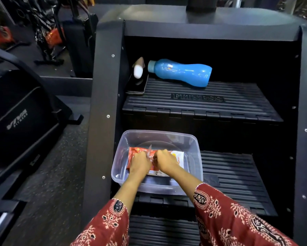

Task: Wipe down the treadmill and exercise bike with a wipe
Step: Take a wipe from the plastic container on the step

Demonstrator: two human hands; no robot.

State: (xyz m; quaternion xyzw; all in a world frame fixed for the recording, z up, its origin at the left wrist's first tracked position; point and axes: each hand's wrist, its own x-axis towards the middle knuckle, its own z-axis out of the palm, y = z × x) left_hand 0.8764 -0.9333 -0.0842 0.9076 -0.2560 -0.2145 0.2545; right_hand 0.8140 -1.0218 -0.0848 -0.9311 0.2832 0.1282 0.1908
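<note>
A red and white wipes packet lies inside a clear plastic tub on the middle step of a black stair machine. My left hand rests on the packet's red left part with curled fingers. My right hand is beside it, and a thin clear flap stands up between the two hands, pinched at the packet's top. The hands cover the packet's middle.
A blue water bottle lies on the ribbed upper step, beside a dark phone with a small white object on it. A black machine stands to the left across speckled floor. More gym gear fills the back left.
</note>
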